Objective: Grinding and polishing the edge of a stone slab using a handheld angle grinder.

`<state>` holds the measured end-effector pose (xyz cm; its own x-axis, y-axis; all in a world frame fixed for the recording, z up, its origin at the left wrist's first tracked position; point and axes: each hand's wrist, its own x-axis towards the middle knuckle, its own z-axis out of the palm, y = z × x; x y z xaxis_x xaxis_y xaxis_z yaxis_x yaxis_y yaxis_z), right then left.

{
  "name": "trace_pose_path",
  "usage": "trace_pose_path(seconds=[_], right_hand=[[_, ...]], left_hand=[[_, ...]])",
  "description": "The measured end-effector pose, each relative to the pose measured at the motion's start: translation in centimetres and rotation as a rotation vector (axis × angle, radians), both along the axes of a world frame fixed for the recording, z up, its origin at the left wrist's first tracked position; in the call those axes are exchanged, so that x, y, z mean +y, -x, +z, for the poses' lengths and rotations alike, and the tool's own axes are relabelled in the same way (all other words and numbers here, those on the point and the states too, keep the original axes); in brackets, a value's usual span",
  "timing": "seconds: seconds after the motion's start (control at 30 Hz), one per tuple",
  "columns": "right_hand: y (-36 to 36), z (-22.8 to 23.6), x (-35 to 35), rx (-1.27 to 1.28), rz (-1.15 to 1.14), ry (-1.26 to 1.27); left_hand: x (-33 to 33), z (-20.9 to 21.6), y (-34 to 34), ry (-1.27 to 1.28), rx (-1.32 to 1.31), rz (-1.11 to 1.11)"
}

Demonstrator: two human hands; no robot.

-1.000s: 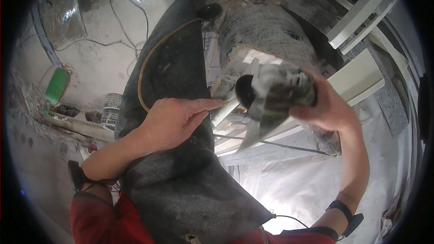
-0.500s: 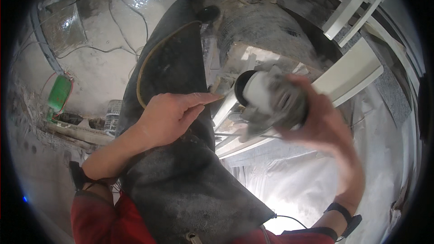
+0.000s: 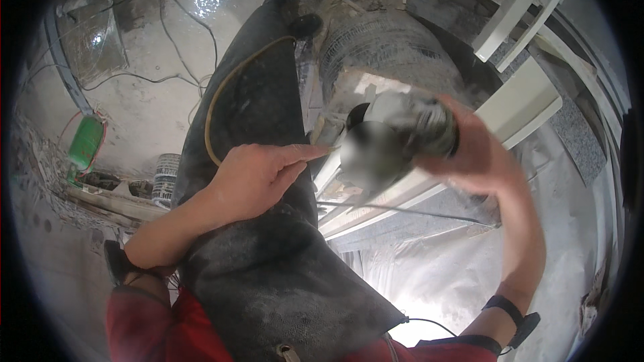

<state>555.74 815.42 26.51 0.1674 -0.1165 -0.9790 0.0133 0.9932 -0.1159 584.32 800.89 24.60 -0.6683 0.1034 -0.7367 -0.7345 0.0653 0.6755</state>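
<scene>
A dusty grey angle grinder [image 3: 429, 121] is gripped in my right hand [image 3: 479, 151], whose fingers wrap round its body. Motion smears its lower front part. My left hand [image 3: 248, 177] lies over the black apron [image 3: 261, 295] on my lap, index finger stretched out and thumb below it, tips apart. That fingertip reaches the end of a pale strip [image 3: 327, 171] just left of the grinder; whether it presses on it I cannot tell. The remaining left fingers are hidden beneath the hand. Below the grinder, a dark cord [image 3: 429, 213] runs across.
A large dusty round drum-like thing [image 3: 389, 40] stands ahead. White profile pieces [image 3: 520, 10] and a cream panel [image 3: 530, 97] lean at right, beside a grey speckled slab [image 3: 580, 141]. At left are a green canister [image 3: 87, 141], a printed can [image 3: 166, 177] and loose cables [image 3: 164, 20] on the floor.
The grinder has tilted and shifted slightly up in my right hand, and more of the cord below it shows. My left hand stays almost where it was.
</scene>
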Motion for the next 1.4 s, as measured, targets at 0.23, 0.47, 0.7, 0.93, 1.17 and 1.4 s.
trace_pose_path(seconds=[0.23, 0.47, 0.7, 0.93, 1.17, 1.4], right_hand=[[1.7, -2.9, 0.5, -0.010, 0.051, 0.033], [-7.3, 5.0, 1.3, 0.116, 0.860, 0.383], [-3.6, 3.8, 1.6, 0.226, 0.427, 0.387], [2.6, -5.3, 0.3, -0.030, 0.226, -0.015], [1.9, -3.3, 0.7, -0.083, 0.092, 0.214], [1.7, -2.1, 0.4, -0.024, 0.026, 0.006]], left_hand=[[-1.0, -0.2, 0.9, -0.062, -0.044, -0.022], [-0.8, 0.1, 0.1, -0.071, -0.114, -0.031], [-0.9, 0.3, 1.6, -0.096, -0.143, -0.053], [-1.5, 0.3, 2.1, -0.113, -0.150, -0.067], [-1.8, -0.5, 2.1, -0.089, -0.146, -0.066], [-1.6, -0.1, 2.1, -0.093, -0.122, -0.069]])
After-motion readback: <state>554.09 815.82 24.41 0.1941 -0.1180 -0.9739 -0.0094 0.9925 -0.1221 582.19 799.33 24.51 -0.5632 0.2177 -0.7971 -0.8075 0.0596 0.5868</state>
